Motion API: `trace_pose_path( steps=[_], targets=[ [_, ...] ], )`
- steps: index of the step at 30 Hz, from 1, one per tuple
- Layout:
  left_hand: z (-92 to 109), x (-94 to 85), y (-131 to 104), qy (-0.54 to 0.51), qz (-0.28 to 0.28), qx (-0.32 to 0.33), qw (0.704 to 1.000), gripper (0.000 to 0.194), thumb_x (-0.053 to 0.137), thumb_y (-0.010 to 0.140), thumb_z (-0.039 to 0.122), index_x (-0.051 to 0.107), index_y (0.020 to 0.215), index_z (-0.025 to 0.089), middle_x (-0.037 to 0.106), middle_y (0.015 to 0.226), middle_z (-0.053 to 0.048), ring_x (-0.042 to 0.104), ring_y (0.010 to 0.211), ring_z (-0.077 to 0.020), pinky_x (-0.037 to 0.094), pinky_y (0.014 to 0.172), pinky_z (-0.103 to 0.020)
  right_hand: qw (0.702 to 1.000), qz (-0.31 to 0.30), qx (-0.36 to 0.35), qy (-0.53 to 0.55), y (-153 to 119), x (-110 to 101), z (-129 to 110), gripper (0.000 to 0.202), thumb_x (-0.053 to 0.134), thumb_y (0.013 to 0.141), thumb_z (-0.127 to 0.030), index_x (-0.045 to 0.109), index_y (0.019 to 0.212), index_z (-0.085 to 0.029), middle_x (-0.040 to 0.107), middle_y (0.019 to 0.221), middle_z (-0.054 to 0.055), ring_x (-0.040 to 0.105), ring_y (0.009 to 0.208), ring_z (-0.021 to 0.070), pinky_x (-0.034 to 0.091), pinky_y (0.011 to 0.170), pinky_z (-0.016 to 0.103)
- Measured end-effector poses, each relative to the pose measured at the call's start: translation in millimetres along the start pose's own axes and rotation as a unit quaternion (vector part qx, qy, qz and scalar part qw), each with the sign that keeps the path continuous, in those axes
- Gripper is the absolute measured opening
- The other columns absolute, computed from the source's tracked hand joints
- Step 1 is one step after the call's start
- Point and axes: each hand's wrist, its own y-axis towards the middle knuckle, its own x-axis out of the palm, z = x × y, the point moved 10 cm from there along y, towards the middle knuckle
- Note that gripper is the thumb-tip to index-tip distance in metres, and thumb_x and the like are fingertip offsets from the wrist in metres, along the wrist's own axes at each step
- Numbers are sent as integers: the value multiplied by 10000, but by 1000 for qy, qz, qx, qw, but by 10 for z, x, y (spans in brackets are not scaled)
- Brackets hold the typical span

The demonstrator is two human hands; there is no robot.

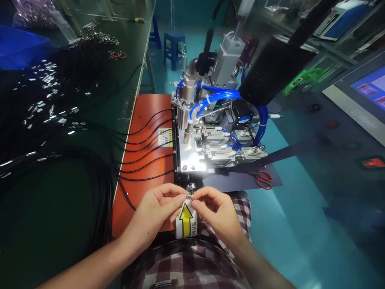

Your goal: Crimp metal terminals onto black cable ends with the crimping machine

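Note:
Thin coloured wires (pixel 189 197) stretch between my two hands, just in front of the machine's metal plate (pixel 192 158). My left hand (pixel 164 204) pinches their left side between thumb and forefinger. On the right side, my right hand (pixel 212 204) closes thumb and fingers on the same wires. Directly below the fingertips lies a white label with a yellow arrow (pixel 186 222). A small metal fixture (pixel 190 187) stands just beyond the fingertips. Several black cables (pixel 150 177) run across the orange panel (pixel 144 200) into the machine's left edge.
Bundles of black cables with shiny ends (pixel 45 100) cover the dark table at left, near a blue bin (pixel 21 48). Red-handled scissors (pixel 264 180) lie right of the machine. A black cylinder (pixel 270 72) hangs above it. A screen (pixel 371 86) stands at right, a blue stool (pixel 173 46) behind.

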Motion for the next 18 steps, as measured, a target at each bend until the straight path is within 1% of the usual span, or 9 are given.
trace_pose_path(
  steps=[3, 7, 11, 15, 18],
  targets=[
    [13, 14, 3, -7, -3, 1, 1000, 182, 707, 746, 320, 650, 811, 160, 453, 433, 77, 353, 438, -43, 377, 465, -152, 997, -14, 31, 66, 19, -13, 54, 179, 694, 746, -340, 638, 743, -171, 587, 613, -17, 443, 480, 83, 357, 448, 208],
    [13, 14, 9, -6, -5, 1, 1000, 198, 713, 740, 334, 650, 812, 160, 472, 441, 75, 365, 435, -40, 389, 469, -156, 990, -31, 46, 126, 36, 50, 110, 218, 722, 729, -365, 619, 730, -173, 585, 602, -26, 425, 415, 66, 344, 397, 198],
    [15, 9, 5, 7, -7, 2, 1000, 235, 710, 741, 372, 645, 823, 162, 469, 433, 74, 371, 433, -42, 383, 462, -153, 986, -41, 48, 152, 41, 97, 155, 207, 729, 738, -347, 617, 743, -173, 584, 596, -37, 418, 369, 45, 304, 366, 181],
    [-4, 11, 0, 7, -11, -4, 1000, 258, 710, 739, 392, 639, 841, 166, 460, 434, 77, 367, 434, -44, 397, 470, -162, 983, -47, 49, 169, 35, 101, 173, 189, 708, 760, -353, 634, 786, -181, 607, 625, -32, 421, 364, 46, 306, 355, 182],
    [-22, 14, -3, 11, -15, -9, 1000, 271, 704, 741, 406, 632, 846, 167, 449, 431, 77, 364, 437, -48, 405, 478, -171, 983, -47, 60, 166, 30, 100, 173, 207, 717, 747, -368, 630, 766, -181, 604, 620, -33, 412, 362, 47, 309, 352, 187]
  ],
)
